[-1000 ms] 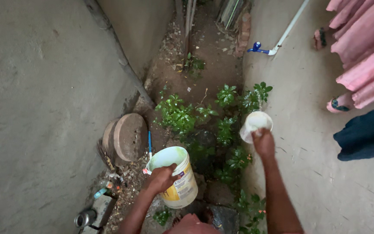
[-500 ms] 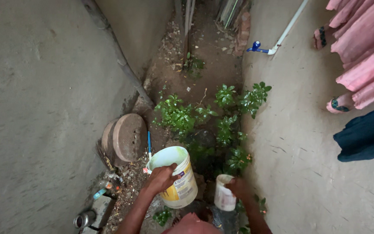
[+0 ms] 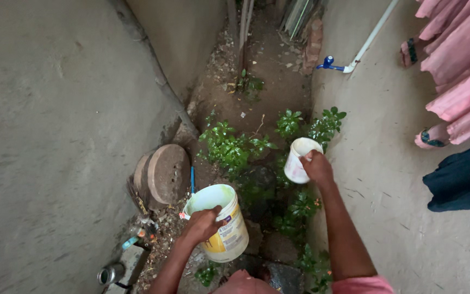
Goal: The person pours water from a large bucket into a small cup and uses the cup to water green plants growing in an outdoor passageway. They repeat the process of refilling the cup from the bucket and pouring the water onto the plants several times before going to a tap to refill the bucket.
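Note:
My left hand (image 3: 203,224) grips the rim of a white plastic bucket (image 3: 221,220) with a yellow label, held low over the dirt strip. My right hand (image 3: 316,167) holds a small white cup (image 3: 299,159) tilted over the green plants (image 3: 235,149) growing in the narrow soil bed between two concrete surfaces. The bucket's inside looks pale green; I cannot tell how much liquid it holds.
Round stone slabs (image 3: 161,173) lean by the left wall. A white pipe with a blue tap (image 3: 330,62) runs at the upper right. Another person's feet in sandals (image 3: 431,136) and pink clothing (image 3: 458,60) stand on the right concrete. A metal can (image 3: 108,275) lies bottom left.
My right hand swung the cup from over the plants down beside the bucket, then lifted it back up over the plants. The left hand and bucket stayed put.

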